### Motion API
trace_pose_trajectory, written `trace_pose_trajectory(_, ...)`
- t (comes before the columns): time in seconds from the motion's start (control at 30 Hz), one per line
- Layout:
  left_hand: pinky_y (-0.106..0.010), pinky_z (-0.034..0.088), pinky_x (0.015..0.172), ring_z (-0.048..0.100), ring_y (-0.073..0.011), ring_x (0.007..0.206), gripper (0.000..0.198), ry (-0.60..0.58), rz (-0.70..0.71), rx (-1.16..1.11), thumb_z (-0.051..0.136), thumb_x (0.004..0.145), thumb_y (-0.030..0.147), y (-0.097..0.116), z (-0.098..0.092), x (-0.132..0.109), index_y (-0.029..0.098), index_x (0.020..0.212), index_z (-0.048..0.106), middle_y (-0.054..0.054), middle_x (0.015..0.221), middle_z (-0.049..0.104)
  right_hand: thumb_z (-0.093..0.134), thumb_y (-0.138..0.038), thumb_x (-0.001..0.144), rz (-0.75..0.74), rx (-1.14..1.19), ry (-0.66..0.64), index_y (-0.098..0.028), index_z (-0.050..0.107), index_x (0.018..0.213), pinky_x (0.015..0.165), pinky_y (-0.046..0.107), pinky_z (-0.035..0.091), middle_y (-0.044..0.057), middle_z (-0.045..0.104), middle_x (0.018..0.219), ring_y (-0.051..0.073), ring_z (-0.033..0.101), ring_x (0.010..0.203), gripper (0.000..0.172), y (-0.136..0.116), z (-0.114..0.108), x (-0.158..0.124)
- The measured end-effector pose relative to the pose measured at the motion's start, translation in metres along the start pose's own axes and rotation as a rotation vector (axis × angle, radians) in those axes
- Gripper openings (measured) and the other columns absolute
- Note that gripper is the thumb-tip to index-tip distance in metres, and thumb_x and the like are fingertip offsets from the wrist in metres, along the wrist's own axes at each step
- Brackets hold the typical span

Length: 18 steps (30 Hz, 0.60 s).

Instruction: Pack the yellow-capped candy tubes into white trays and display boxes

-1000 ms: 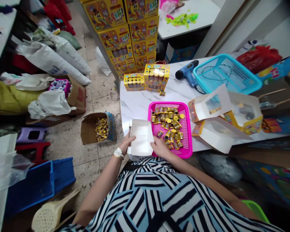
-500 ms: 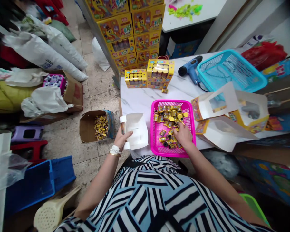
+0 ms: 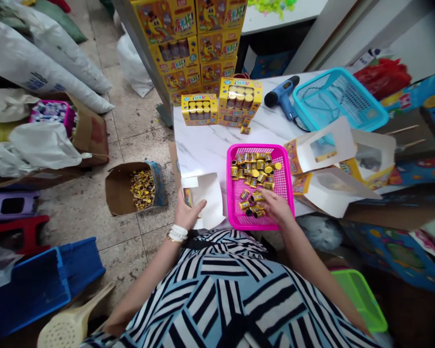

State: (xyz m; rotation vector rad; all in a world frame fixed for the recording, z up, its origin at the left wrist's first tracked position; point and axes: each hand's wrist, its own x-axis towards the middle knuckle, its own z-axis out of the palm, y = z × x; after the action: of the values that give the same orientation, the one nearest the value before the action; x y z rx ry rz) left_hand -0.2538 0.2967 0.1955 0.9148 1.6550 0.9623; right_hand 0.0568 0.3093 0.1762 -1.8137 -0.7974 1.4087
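My left hand [image 3: 189, 210] grips the left side of an open carton [image 3: 210, 195], its white inside facing up and its thumb laid over the edge. Just right of it stands a pink plastic basket [image 3: 230, 188] on the table. Several small yellow cylindrical cups [image 3: 255, 166] with dark ends lie loose in the basket, some heaped at the back. My right hand [image 3: 277, 209] is low over the basket, its fingers closed on a yellow cup [image 3: 256, 196]; whether more cups are under the fingers is hidden.
Filled yellow boxes [image 3: 199, 109] stand at the table's back, near a blue heat gun [image 3: 284, 96] and a turquoise basket [image 3: 380, 123]. Opened cartons [image 3: 324, 150] lie at the right. On the floor at left sits a cardboard box [image 3: 118, 193] of yellow pieces.
My right hand has drawn back slightly, with a cup now showing at its fingertips. The carton in my left hand has tilted and turned a little. The whole view has shifted.
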Motion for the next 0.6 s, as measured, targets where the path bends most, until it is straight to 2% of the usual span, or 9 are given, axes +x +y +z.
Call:
trace_pose_trajectory(0.07,-0.043,0.04,0.111,0.053,-0.031,0.13,0.094,0.028,0.053,0.103,0.085,0.066,0.042,-0.003,0.0,0.004,0.019,0.145,0.039,-0.015,0.14,0.054,0.073,-0.049,0.073,-0.059,0.055,-0.111,-0.016,0.068,0.112,0.077,0.035,0.058,0.009,0.074,0.098,0.021,0.07,0.087,0.051,-0.005,0.024,-0.02)
trace_pose_trajectory(0.13,-0.043,0.04,0.111,0.054,-0.0314,0.128,0.091,0.014,0.044,0.131,0.084,0.067,0.041,-0.009,0.004,0.01,0.018,0.143,0.04,-0.016,0.137,0.056,0.073,-0.043,0.076,-0.179,-0.023,-0.178,-0.017,0.069,0.112,0.082,0.036,0.058,0.009,0.072,0.1,0.021,0.069,0.091,0.045,-0.009,0.052,-0.037)
trace_pose_trajectory(0.23,-0.041,0.043,0.108,0.058,-0.0297,0.123,0.082,-0.062,0.047,0.092,0.08,0.072,0.044,-0.026,0.013,0.018,0.016,0.139,0.043,-0.015,0.132,0.059,0.065,-0.037,0.086,-0.432,-0.389,-0.118,-0.018,0.072,0.109,0.093,0.037,0.052,0.009,0.068,0.107,0.02,0.063,0.099,0.031,-0.008,0.092,-0.051)
trace_pose_trajectory(0.33,-0.039,0.046,0.103,0.061,-0.0275,0.118,0.075,-0.174,0.025,-0.007,0.074,0.077,0.05,-0.044,0.02,0.026,0.016,0.137,0.044,-0.014,0.129,0.061,0.063,-0.033,0.09,-0.607,-0.792,-0.102,-0.02,0.075,0.105,0.102,0.043,0.043,0.01,0.067,0.107,0.025,0.054,0.11,0.024,0.002,0.114,-0.051)
trace_pose_trajectory(0.4,-0.04,0.047,0.102,0.061,-0.0278,0.118,0.075,-0.211,-0.015,-0.057,0.073,0.078,0.053,-0.054,0.022,0.031,0.017,0.136,0.045,-0.014,0.13,0.061,0.061,-0.034,0.092,-0.673,-0.901,-0.075,-0.021,0.074,0.107,0.102,0.042,0.042,0.01,0.066,0.11,0.025,0.052,0.112,0.024,0.011,0.111,-0.046)
trace_pose_trajectory(0.47,-0.042,0.047,0.103,0.06,-0.0288,0.12,0.075,-0.223,-0.029,-0.084,0.073,0.077,0.055,-0.063,0.022,0.034,0.017,0.136,0.046,-0.014,0.131,0.061,0.053,-0.032,0.097,-0.693,-0.885,0.055,-0.02,0.073,0.109,0.099,0.038,0.043,0.01,0.066,0.109,0.022,0.055,0.106,0.027,0.02,0.093,-0.038)
trace_pose_trajectory(0.53,-0.043,0.047,0.104,0.06,-0.0296,0.121,0.077,-0.229,-0.007,-0.085,0.073,0.076,0.056,-0.068,0.022,0.037,0.018,0.137,0.046,-0.013,0.131,0.061,0.048,-0.032,0.099,-0.633,-0.904,0.226,-0.018,0.073,0.109,0.094,0.035,0.044,0.01,0.066,0.105,0.021,0.057,0.1,0.03,0.026,0.065,-0.026)
trace_pose_trajectory(0.6,-0.045,0.045,0.106,0.058,-0.0305,0.122,0.079,-0.236,0.019,-0.064,0.073,0.076,0.057,-0.071,0.023,0.039,0.018,0.139,0.045,-0.014,0.133,0.06,0.051,-0.036,0.097,-0.522,-1.04,0.31,-0.018,0.072,0.11,0.089,0.036,0.044,0.012,0.064,0.108,0.024,0.056,0.099,0.03,0.03,0.039,-0.01)
